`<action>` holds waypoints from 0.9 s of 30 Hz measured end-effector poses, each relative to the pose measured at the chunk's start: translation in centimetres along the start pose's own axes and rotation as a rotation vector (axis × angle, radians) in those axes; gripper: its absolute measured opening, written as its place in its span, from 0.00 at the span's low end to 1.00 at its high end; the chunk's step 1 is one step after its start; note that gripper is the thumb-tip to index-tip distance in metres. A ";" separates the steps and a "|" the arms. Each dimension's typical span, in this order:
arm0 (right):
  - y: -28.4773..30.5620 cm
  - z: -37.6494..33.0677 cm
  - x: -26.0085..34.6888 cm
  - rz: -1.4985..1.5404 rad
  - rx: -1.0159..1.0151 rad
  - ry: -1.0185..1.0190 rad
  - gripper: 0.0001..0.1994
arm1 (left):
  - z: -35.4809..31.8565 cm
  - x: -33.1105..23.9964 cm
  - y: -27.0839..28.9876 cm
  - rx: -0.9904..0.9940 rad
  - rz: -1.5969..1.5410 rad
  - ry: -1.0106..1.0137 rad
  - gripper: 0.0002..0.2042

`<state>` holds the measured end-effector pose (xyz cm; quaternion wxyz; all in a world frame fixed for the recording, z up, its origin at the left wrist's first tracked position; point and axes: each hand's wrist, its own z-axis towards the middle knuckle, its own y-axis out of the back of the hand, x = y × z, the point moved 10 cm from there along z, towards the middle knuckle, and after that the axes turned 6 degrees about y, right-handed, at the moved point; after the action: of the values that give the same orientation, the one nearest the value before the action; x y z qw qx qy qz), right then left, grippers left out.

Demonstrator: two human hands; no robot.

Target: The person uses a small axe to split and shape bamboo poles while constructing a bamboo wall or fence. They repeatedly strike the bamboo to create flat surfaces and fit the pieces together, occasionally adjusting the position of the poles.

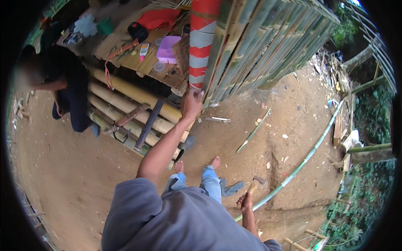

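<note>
My left hand (191,104) reaches up to the lower part of a post (203,50) wrapped in red and grey stripes, beside the bamboo wall (251,50). Its fingers are pinched together against the post; anything between them is too small to make out. Down at my right side, my right hand (245,201) grips the wooden handle of a hammer (252,186). The hammer's dark metal head points up and away from me, well apart from the wall.
A bamboo platform (121,54) carries a purple tub (167,49), a bottle (144,50) and a red cloth (157,19). Bamboo rails (125,102) run along its front. At left, a person (69,79) in dark clothes sits. A long green pole (305,159) lies on the ground at right.
</note>
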<state>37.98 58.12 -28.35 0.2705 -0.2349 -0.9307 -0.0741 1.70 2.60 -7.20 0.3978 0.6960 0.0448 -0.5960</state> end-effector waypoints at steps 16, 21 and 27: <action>-3.5 -1.6 9.6 -0.513 0.147 -0.029 0.28 | -4.2 15.7 -15.1 0.055 -0.174 0.539 0.18; -5.2 -0.7 13.3 -0.806 0.179 0.027 0.29 | -3.7 17.7 -16.5 0.039 -0.104 0.393 0.24; -5.7 2.0 16.0 -0.940 0.283 0.105 0.33 | -3.7 18.8 -16.1 0.007 -0.006 0.339 0.24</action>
<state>22.42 60.06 -21.50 0.2837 0.2537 -0.9219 -0.0728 1.35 8.11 -31.62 0.3802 0.7880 0.1113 -0.4713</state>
